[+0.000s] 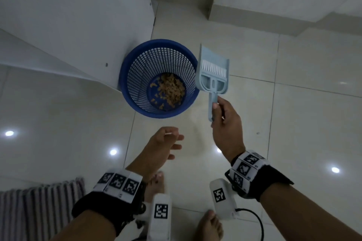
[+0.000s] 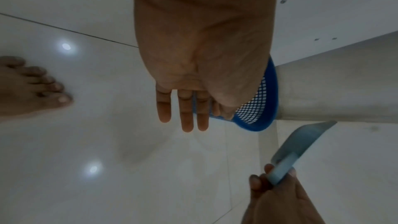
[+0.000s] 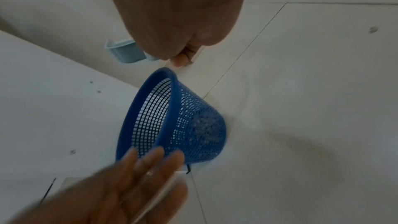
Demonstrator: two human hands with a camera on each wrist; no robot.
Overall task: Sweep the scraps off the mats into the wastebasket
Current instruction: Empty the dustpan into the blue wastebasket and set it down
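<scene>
Right hand (image 1: pixel 225 123) fingers clenched on dustpan (image 1: pixel 213 72) handle beside wastebasket (image 1: pixel 125 68) — left hand (image 1: pixel 164 145) fingers released

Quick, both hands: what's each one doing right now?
Left hand: open, holds nothing.
Right hand: grips the dustpan by its handle.

A: Looks like someone's home, right?
B: Yeah: glossy pale floor tiles (image 1: pixel 293 123), bare feet (image 1: pixel 209 227), a striped rug (image 1: pixel 39 207), white cabinet panels (image 1: pixel 68 15) and a little blue wastebasket (image 1: pixel 125 84) beside them.
</scene>
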